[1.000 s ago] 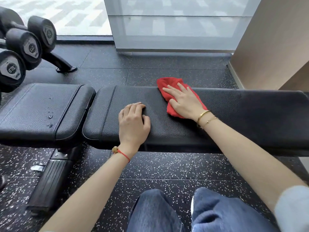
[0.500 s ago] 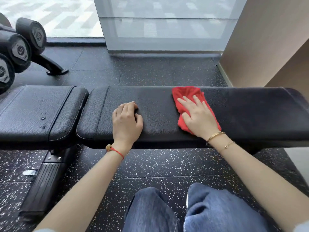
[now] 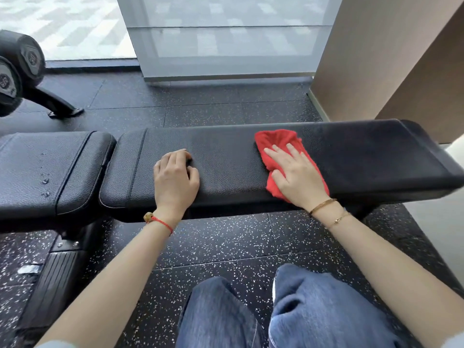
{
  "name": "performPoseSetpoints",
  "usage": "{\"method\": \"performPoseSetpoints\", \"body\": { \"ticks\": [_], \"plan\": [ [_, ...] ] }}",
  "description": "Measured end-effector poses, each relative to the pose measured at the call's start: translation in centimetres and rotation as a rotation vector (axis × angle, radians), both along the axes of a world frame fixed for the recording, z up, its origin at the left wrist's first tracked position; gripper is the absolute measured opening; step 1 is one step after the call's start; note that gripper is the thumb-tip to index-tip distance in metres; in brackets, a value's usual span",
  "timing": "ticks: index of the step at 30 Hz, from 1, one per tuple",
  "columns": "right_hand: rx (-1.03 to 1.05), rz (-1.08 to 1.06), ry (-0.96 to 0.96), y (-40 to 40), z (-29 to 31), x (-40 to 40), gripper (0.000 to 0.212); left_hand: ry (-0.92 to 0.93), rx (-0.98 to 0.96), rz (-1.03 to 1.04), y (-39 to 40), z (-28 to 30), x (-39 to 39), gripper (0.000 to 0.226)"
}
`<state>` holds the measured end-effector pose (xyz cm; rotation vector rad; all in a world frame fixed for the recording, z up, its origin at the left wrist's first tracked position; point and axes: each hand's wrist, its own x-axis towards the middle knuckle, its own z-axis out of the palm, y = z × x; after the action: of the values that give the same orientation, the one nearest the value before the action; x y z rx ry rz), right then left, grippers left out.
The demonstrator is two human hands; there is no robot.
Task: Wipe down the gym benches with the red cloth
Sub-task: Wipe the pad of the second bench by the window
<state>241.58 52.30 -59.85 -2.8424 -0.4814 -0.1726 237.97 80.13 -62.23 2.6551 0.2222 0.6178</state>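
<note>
A black rubber floor flecked with white is seen in the head view, laid in square tiles; it is bounded at the rear by a frosted glass panel and at the right by a smooth tan wall. Two black bench pads with a pebbled, leather-like grain and stitched seams are set end to end across the frame; the long pad is a rounded rectangle, and the short pad to its left carries several water droplets. The red cloth, of a soft looped texture and crumpled outline, lies on the right half of the long pad; it is pressed flat under the right hand, whose fingers are extended and spread, no grasp being formed. The left hand rests on the near middle of the same pad, well apart from the cloth; its fingers are curled under and nothing is held. Two thin gold bracelets are worn on the right wrist; one red cord with a bead is worn on the left. Two round dumbbell heads are visible at the upper left, on a rack whose one visible foot rests on the floor. Two knees in blue denim occupy the lower edge.
</note>
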Motion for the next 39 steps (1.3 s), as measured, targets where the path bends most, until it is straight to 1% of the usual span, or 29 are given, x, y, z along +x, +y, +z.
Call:
{"method": "performPoseSetpoints", "body": {
  "ticks": [3, 5, 7, 10, 13, 15, 17, 19, 22, 25, 27, 29, 31, 34, 37, 39],
  "plan": [
    [0.007, -0.278, 0.022, -3.9, 0.3, 1.9, 0.054, -0.011, 0.011, 0.008, -0.2, -0.1, -0.1, 0.019],
    [-0.005, -0.346, 0.042, -4.0, 0.3, 2.8, 0.053, -0.003, 0.051, 0.011, -0.4, 0.0, -0.2, 0.022],
    [-0.028, -0.315, 0.034, -2.9, 0.1, 2.8, 0.054, 0.023, 0.104, 0.006, -0.8, 0.1, -0.2, 0.025],
    [-0.051, -0.167, 0.024, -1.5, -0.1, 1.6, 0.055, 0.065, 0.144, 0.018, -1.0, 0.5, 0.0, 0.026],
    [-0.053, -0.051, 0.002, -1.3, -0.1, 0.2, 0.055, 0.085, 0.06, -0.004, -2.2, 1.3, 0.3, 0.026],
    [-0.038, -0.038, -0.007, -1.7, -0.2, -0.5, 0.055, 0.074, 0.043, -0.086, -4.5, 2.0, 0.7, 0.029],
    [-0.027, -0.068, -0.018, -2.6, -0.4, -0.9, 0.055, 0.06, 0.046, -0.18, -7.2, 2.7, 1.3, 0.033],
    [-0.015, -0.144, -0.032, -4.1, -0.5, -1.0, 0.054, 0.062, 0.047, -0.246, -9.9, 3.0, 2.1, 0.035],
    [0.003, -0.329, -0.028, -8.1, -0.5, 0.0, 0.053, 0.068, 0.055, -0.306, -12.9, 2.9, 3.2, 0.035],
    [0.016, -0.557, -0.007, -13.2, 0.0, 2.8, 0.051, 0.071, 0.056, -0.334, -15.2, 2.5, 4.2, 0.035],
    [0.036, -0.674, 0.029, -14.9, 0.6, 4.7, 0.051, 0.07, 0.067, -0.337, -16.3, 2.1, 4.8, 0.035],
    [0.011, -0.688, 0.04, -14.6, 0.6, 5.5, 0.052, 0.068, 0.062, -0.341, -17.3, 1.8, 5.4, 0.036],
    [-0.034, -0.59, 0.022, -13.9, 0.2, 4.7, 0.052, 0.063, 0.051, -0.345, -18.6, 1.6, 5.7, 0.036],
    [-0.024, -0.457, 0.011, -14.0, -0.4, 2.5, 0.054, 0.052, 0.059, -0.378, -20.7, 1.5, 6.0, 0.035],
    [-0.015, -0.497, -0.002, -15.6, -0.8, 1.6, 0.054, 0.068, 0.095, -0.42, -22.3, 1.1, 6.4, 0.035],
    [0.007, -0.61, -0.028, -17.2, -0.9, 1.6, 0.053, 0.083, 0.13, -0.426, -22.8, 0.8, 6.8, 0.035]
  ]
}}
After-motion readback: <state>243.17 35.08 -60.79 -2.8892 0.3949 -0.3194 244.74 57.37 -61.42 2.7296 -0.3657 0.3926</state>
